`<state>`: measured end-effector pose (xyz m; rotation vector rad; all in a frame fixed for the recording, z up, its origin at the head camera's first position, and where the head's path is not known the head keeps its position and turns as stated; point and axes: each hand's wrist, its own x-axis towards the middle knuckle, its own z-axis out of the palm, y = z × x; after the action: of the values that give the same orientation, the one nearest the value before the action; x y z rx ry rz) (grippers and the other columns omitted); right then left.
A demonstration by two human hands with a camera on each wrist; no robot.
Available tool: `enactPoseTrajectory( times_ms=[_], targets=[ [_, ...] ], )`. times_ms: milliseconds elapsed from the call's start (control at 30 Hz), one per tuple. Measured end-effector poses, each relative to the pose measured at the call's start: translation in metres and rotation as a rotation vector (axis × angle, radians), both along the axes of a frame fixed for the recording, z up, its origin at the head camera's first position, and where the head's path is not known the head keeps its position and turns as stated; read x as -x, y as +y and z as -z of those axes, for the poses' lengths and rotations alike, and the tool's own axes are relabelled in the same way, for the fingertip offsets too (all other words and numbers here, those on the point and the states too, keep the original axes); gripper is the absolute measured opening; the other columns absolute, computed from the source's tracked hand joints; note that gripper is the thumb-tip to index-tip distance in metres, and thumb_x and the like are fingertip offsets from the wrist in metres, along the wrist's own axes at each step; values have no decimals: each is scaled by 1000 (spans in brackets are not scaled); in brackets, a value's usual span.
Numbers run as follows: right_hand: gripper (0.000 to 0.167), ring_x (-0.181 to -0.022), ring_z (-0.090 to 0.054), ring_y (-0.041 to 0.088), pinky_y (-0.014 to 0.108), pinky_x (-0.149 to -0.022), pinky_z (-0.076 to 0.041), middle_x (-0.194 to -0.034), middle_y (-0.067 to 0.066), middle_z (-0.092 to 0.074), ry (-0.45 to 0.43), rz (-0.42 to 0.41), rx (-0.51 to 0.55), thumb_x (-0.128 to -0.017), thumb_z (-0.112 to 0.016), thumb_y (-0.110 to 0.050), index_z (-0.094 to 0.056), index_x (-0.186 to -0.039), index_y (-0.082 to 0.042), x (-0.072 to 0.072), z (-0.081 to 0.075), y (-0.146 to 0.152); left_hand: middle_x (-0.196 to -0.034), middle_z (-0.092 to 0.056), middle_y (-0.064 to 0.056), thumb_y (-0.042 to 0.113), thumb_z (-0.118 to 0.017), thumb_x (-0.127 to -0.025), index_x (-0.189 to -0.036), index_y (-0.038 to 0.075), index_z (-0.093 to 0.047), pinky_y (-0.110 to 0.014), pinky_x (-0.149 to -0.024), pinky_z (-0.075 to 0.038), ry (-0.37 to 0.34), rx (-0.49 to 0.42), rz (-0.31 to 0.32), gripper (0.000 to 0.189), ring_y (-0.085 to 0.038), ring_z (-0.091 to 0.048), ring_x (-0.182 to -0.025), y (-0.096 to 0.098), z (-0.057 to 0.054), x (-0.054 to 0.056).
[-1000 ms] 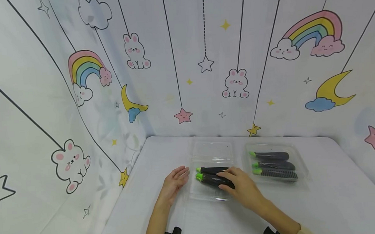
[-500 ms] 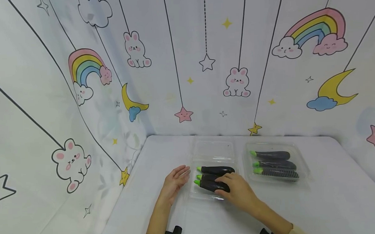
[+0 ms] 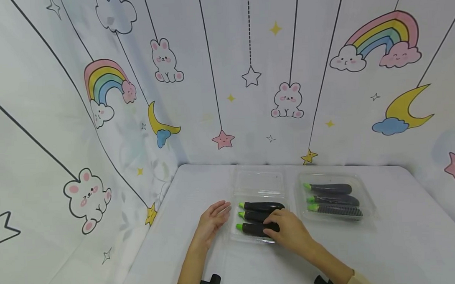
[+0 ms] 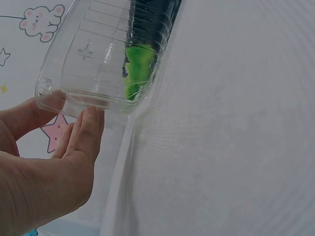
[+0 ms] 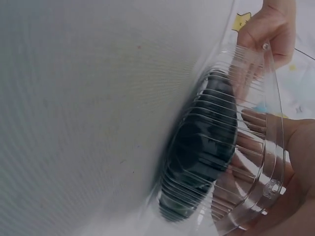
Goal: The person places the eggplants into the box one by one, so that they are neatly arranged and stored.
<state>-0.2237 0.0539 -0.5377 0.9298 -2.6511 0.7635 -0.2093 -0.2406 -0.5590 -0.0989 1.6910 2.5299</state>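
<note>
My right hand [image 3: 292, 233] reaches into an open clear plastic box [image 3: 234, 238], thumb and fingers about the right end of the nearest eggplant [image 3: 253, 229]. Through the ribbed wall, that dark eggplant [image 5: 197, 147] also shows in the right wrist view. Behind it in the box lie a middle eggplant [image 3: 254, 216] and a far eggplant [image 3: 261, 206], their green stem ends facing left. At the box's left end, my left hand [image 3: 211, 224] has its fingers fairly straight; the left wrist view shows fingertips [image 4: 92, 115] at the clear end wall.
The box's hinged lid [image 3: 259, 182] lies folded back on the white-covered table [image 3: 396, 244]. To the right stands a second clear box [image 3: 369, 204] with three eggplants [image 3: 328, 189] inside. A printed cloth wall [image 3: 241, 116] rises behind the table.
My right hand has shifted slightly left and toward me. The nearest eggplant has moved to the front of the box, away from the others; the middle one is now uncovered. My left hand stays put.
</note>
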Motion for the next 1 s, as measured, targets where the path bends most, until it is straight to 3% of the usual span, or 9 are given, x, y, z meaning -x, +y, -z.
enactPoseTrajectory(
  times_ms=[200, 300, 400, 533, 700, 867, 1000],
  targets=[
    [19, -95, -66, 7, 37, -84, -59, -99, -19, -68, -66, 10, 112, -83, -90, -26, -80, -98, -25, 4, 1, 6, -159, -40, -30, -13, -56, -96, -156, -11, -30, -31, -109, -50, 4, 0, 6, 66, -38, -44, -147, 2, 0, 1],
    [18, -99, -69, 10, 40, -86, -60, -102, -17, -69, -47, -9, 178, -84, -90, -23, -80, -99, -24, 9, 2, 9, -159, -39, -31, -13, -57, -96, -156, -10, -31, -29, -107, -51, 5, 1, 4, 66, -38, -44, -146, 3, -1, 1],
    [20, -106, -69, 17, 45, -89, -59, -109, -9, -72, 8, -3, 248, -84, -89, -19, -80, -102, -20, 16, 3, 13, -159, -39, -31, -13, -56, -96, -156, -10, -30, -29, -108, -51, 3, 5, 5, 65, -38, -44, -147, 3, -1, 1],
    [29, -118, -65, 29, 52, -96, -55, -123, 6, -69, 39, 93, 355, -87, -85, -11, -77, -115, -10, 26, 4, 16, -160, -38, -30, -13, -56, -97, -156, -10, -30, -33, -112, -48, 3, 9, 6, 65, -39, -43, -147, 3, -3, 1],
    [44, -130, -55, 48, 65, -103, -47, -143, 25, -56, -43, 222, 437, -92, -73, 0, -65, -135, 1, 33, 1, 18, -159, -40, -30, -12, -57, -97, -156, -10, -31, -31, -109, -50, 5, 31, -3, 65, -40, -43, -146, 3, -3, 2],
    [60, -134, -49, 53, 67, -107, -43, -154, 33, -43, -130, 231, 463, -96, -64, 1, -43, -152, 8, 34, -1, 18, -158, -42, -30, -13, -59, -94, -156, -10, -32, -28, -104, -53, -7, 15, -10, 68, -39, -46, -145, 1, 0, 2],
    [69, -145, -36, 54, 64, -117, -35, -166, 32, -24, -306, 238, 487, -104, -55, -5, -20, -162, 6, 37, -5, 16, -157, -41, -32, -14, -58, -94, -155, -11, -32, -32, -106, -52, -11, 5, -31, 67, -41, -47, -144, -2, 1, 2]
  ],
)
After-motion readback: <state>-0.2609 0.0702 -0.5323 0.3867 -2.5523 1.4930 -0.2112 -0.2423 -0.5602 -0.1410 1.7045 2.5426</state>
